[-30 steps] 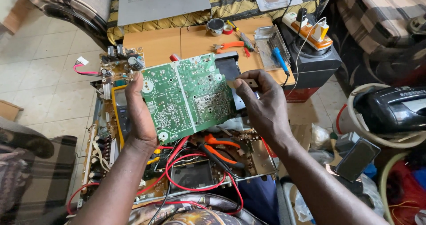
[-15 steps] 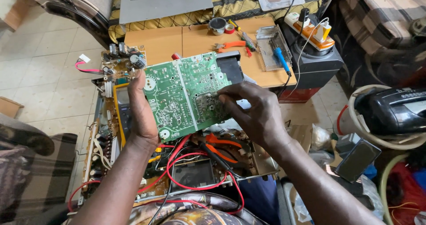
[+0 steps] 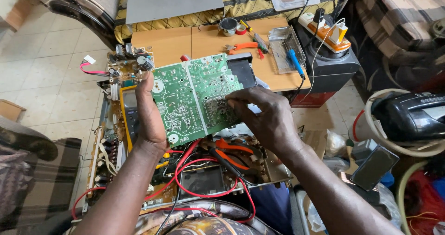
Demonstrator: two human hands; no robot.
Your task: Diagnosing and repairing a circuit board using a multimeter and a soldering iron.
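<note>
A green circuit board (image 3: 194, 93) is held up, solder side toward me, above an opened electronic chassis (image 3: 204, 179). My left hand (image 3: 150, 116) grips the board's left edge, thumb on its face. My right hand (image 3: 266, 116) lies over the board's right lower part, fingertips pressing on the solder joints near the middle. Whether a tool is in the right hand cannot be seen. Red and black wires (image 3: 199, 170) and orange-handled pliers (image 3: 236, 154) lie in the chassis below.
A low wooden table (image 3: 208, 45) carries orange pliers (image 3: 243, 46), a tape roll, a blue-handled soldering iron (image 3: 295, 61) on a clear tray. A power strip (image 3: 324, 31) sits on a dark box. A second board (image 3: 130, 65) and yellow multimeter (image 3: 127, 107) lie left. A black appliance (image 3: 408, 116) is right.
My right hand has moved left from the board's right edge onto its face, fingertips now on the solder side. The board has tilted slightly; my left hand keeps its grip.
</note>
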